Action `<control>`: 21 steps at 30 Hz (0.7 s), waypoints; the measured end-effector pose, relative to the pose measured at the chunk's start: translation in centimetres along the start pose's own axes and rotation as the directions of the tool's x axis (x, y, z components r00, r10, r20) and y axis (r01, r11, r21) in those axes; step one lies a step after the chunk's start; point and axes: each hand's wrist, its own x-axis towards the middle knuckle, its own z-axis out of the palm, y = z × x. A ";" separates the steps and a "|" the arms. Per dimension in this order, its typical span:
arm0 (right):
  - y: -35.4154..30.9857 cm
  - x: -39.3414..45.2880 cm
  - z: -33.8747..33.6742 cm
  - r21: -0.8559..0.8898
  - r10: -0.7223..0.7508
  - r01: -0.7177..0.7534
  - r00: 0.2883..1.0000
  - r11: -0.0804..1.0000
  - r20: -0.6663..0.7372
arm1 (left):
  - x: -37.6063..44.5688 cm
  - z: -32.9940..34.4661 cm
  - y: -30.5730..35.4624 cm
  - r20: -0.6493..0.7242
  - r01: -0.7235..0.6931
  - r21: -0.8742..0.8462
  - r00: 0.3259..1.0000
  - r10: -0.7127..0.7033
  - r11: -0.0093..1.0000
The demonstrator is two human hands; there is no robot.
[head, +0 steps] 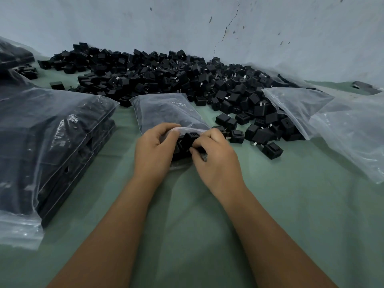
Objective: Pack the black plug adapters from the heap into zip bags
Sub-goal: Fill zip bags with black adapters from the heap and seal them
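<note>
Leftmost, we see a stack of filled zip bags (47, 146) lying on the green bench (207, 225). Beside it our left hand (152, 151) pinches the mouth of a clear zip bag (166, 111), while our right hand (216, 161) grips a black plug adapter (190, 138) at that opening. Behind, the heap of adapters (166, 75) spreads against the wall (187, 23). Rightward, empty bags (342, 125) partly cover the heap's edge. We can read no writing or brand anywhere.
</note>
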 end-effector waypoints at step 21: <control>-0.3 0.2 -0.9 -0.202 -0.136 0.134 0.991 0.970 0.000 | -0.3 0.0 0.6 -0.005 0.005 0.079 1.000 -0.005 0.997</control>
